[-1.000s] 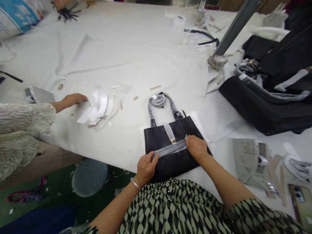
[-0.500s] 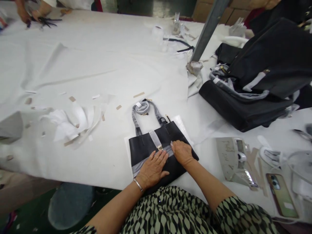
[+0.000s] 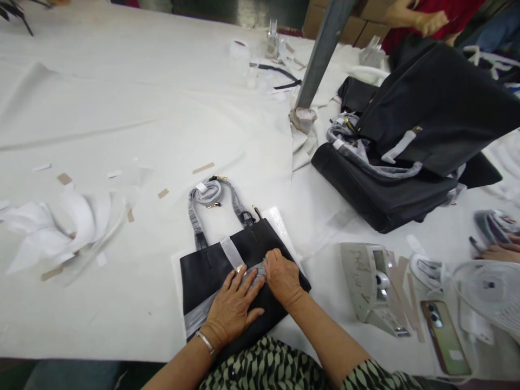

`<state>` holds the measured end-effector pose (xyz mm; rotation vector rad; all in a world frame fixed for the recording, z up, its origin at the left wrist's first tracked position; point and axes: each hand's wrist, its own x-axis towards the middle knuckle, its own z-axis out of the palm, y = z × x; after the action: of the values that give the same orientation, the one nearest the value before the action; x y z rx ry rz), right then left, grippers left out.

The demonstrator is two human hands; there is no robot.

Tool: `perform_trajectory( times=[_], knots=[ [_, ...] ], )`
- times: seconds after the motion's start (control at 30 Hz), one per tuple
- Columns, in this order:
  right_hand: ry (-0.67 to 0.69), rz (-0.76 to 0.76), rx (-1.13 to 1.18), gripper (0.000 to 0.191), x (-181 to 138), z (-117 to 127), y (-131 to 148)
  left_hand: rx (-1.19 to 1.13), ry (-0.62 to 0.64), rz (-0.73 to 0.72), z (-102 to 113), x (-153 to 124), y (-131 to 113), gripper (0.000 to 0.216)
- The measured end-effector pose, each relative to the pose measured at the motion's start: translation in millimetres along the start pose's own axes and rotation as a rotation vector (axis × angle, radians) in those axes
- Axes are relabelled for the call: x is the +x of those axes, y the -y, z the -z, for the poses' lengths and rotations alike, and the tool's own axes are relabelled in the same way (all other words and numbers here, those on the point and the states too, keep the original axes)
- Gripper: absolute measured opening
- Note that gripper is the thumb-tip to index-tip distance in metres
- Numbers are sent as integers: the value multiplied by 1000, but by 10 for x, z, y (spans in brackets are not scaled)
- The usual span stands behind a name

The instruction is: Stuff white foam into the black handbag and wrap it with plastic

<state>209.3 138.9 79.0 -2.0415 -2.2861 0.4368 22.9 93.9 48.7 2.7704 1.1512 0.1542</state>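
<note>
Black leather, smooth and matte: the small handbag (image 3: 239, 271) lies flat on a white sheet near the lower middle of the frame, at the near edge of the table (image 3: 162, 108), with its foam-wrapped handles (image 3: 211, 203) pointing up the picture. A grey translucent strip (image 3: 203, 311) runs aslant across its front. A second ago both hands pinched that strip at its two ends, stretched over the bag; now the left hand (image 3: 231, 307) lies flat with fingers spread, palm pressing the strip down, while the right hand (image 3: 282, 276) sits just beside it, fingers curled and pinching the strip's end near the gold clasp (image 3: 240, 267) — so the strip has gone from being held taut to being smoothed onto the leather. The hands have closed in toward each other and now nearly touch. Larger black bags (image 3: 406, 157) are stacked at the upper right, a tape dispenser (image 3: 371, 279) and a phone (image 3: 444, 338) at the lower right, and crumpled white paper (image 3: 60, 227) at the left — another person's hand (image 3: 498, 252) shows at the right edge.
</note>
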Motion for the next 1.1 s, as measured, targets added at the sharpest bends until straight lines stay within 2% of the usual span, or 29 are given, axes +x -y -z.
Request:
perform_trajectory(
  times=[0.13,0.27,0.37,0.47,0.6,0.77,0.93,1.1],
  knots=[
    [-198,-29,394,21,-103,86,-265,38,2,-14,27,29,30,69],
    [-326,-274,512,22,-126,155,-715,40,1,-16,42,45,8,67],
    [-245,-421,645,34,121,178,-970,32,-26,3,31,33,-30,65],
    [-121,-392,801,47,509,184,-1013,44,-29,13,7,-5,-59,64],
    [-14,-326,896,44,858,178,-862,45,-17,17,-8,-58,-71,67],
    [-11,-318,1076,44,844,120,-793,46,-29,23,9,-77,-72,67],
    [71,-240,1234,43,722,106,-814,35,-43,23,12,-73,-78,64],
    [142,-248,1375,39,618,188,-771,29,-34,19,-16,-70,-92,64]
  ],
)
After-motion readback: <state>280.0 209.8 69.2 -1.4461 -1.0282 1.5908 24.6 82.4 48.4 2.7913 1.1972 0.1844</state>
